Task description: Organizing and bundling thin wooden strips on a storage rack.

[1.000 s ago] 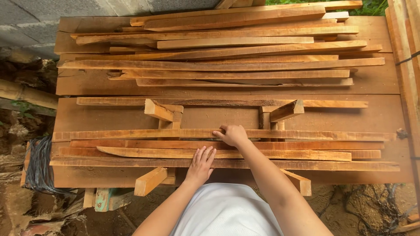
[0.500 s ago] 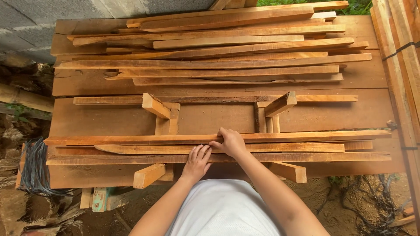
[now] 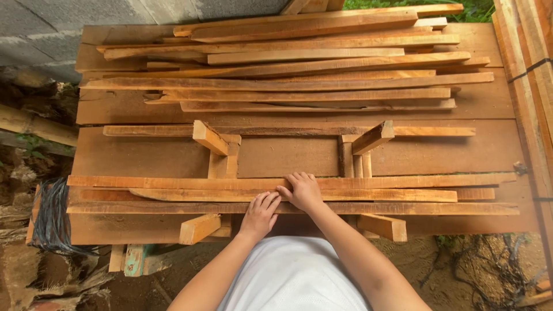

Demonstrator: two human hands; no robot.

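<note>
Both hands lay flat on a group of long, thin reddish-brown wooden strips [image 3: 288, 196] stacked along the near edge of the broad plank counter [image 3: 144, 155]. The left hand [image 3: 260, 214] rested palm down on the nearest strip, fingers spread, its grip open and holding nothing. The right hand [image 3: 302, 191], just beside it, pressed on the middle strips, likewise open. Short upright wooden blocks [image 3: 216, 151] stood behind the strips, and a looser pile of longer wooden slats [image 3: 311, 63] lay at the far side.
</note>
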